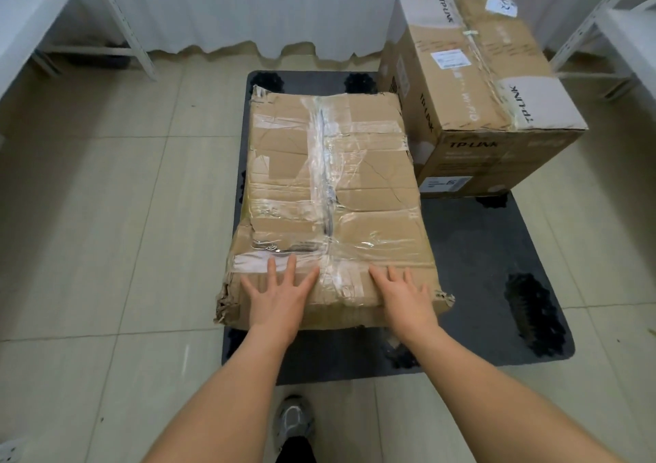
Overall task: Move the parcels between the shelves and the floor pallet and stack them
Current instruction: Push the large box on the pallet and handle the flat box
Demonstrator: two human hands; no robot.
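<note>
Nearest: grey sneaker (294, 423) on beige tile floor (106, 214). Both hands flat w/ fingers spread, gripping nothing: left hand (278, 294) and right hand (408, 294) pressing near edge of wide, flat, battered brown cardboard parcel w/ clear tape (330, 196). Lying on dark grey plastic floor pallet (479, 267), left side. Beyond, at far right corner, taller brown TP-LINK printed carton (475, 83), just beside it. Two parcels down, side by side, nothing stacked yet. Probably early-to-mid task. White metal shelf frames (131, 33) further back; contents not visible.
</note>
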